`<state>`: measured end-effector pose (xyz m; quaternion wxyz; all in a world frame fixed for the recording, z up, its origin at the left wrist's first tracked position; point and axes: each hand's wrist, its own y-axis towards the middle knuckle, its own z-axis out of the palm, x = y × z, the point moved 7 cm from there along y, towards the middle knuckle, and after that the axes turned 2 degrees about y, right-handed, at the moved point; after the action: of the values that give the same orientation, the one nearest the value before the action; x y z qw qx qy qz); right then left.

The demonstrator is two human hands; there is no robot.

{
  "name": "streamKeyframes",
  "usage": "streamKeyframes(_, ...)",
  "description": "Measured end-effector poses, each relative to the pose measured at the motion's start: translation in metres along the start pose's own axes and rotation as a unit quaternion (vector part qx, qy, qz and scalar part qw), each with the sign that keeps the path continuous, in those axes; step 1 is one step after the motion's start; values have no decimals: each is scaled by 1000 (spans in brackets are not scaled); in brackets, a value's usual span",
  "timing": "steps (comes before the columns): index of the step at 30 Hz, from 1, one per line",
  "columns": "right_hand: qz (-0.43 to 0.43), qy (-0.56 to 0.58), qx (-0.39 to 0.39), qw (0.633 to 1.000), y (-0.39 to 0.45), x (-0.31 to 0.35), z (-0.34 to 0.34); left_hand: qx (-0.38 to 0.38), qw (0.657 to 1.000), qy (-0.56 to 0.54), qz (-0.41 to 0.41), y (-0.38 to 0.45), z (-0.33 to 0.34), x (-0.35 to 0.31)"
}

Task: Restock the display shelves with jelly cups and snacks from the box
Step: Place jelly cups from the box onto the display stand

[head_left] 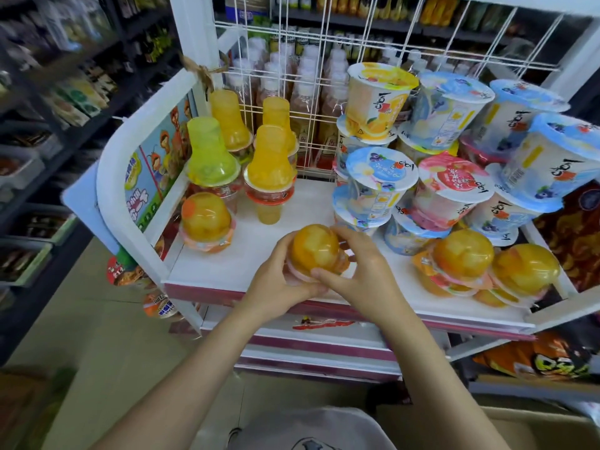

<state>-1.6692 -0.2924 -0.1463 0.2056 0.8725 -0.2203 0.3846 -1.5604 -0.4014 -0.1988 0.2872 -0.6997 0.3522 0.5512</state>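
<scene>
While both hands close around one orange jelly cup (316, 250) near the front edge of the white shelf (227, 271), the restocking looks well under way but not finished. The left hand (279, 280) cups the jelly from the left and beneath, fingers curled round its base; the right hand (360, 271) holds it from the right, thumb under the rim and fingers over the far side. Whether the cup already rests on the shelf or hangs just above it cannot be told.

Already standing: tall bell-shaped jellies (269, 164) at the back left corner, a lone domed cup (206, 222) at the left edge, stacked tubs (448, 151) filling the back right, and two domed cups (487, 271) at the front right corner. Bare shelf remains in the middle and front left, so more cups likely belong there.

Only a cardboard corner of the box (535, 427) shows at the lower right; its contents are hidden. Lower shelves are mostly blocked by the arms, and the aisle shelving on the left is blurred.
</scene>
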Motion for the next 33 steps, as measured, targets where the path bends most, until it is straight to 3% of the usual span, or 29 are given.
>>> streamKeyframes(7, 104, 155, 19, 982, -21, -25, 9, -22, 999, -27, -12, -3, -14, 0)
streamKeyframes(12, 96, 172, 3, 980, -8, -15, 25, -108, 994, 3, 1, -16, -42, -2)
streamKeyframes(19, 45, 174, 2, 984, 12, 11, 58, -160, 987, -26, -18, -34, -79, 10)
streamKeyframes(33, 43, 189, -17, 981, 26, 20, 81, -123, 992, -26, 0, -41, -81, 12)
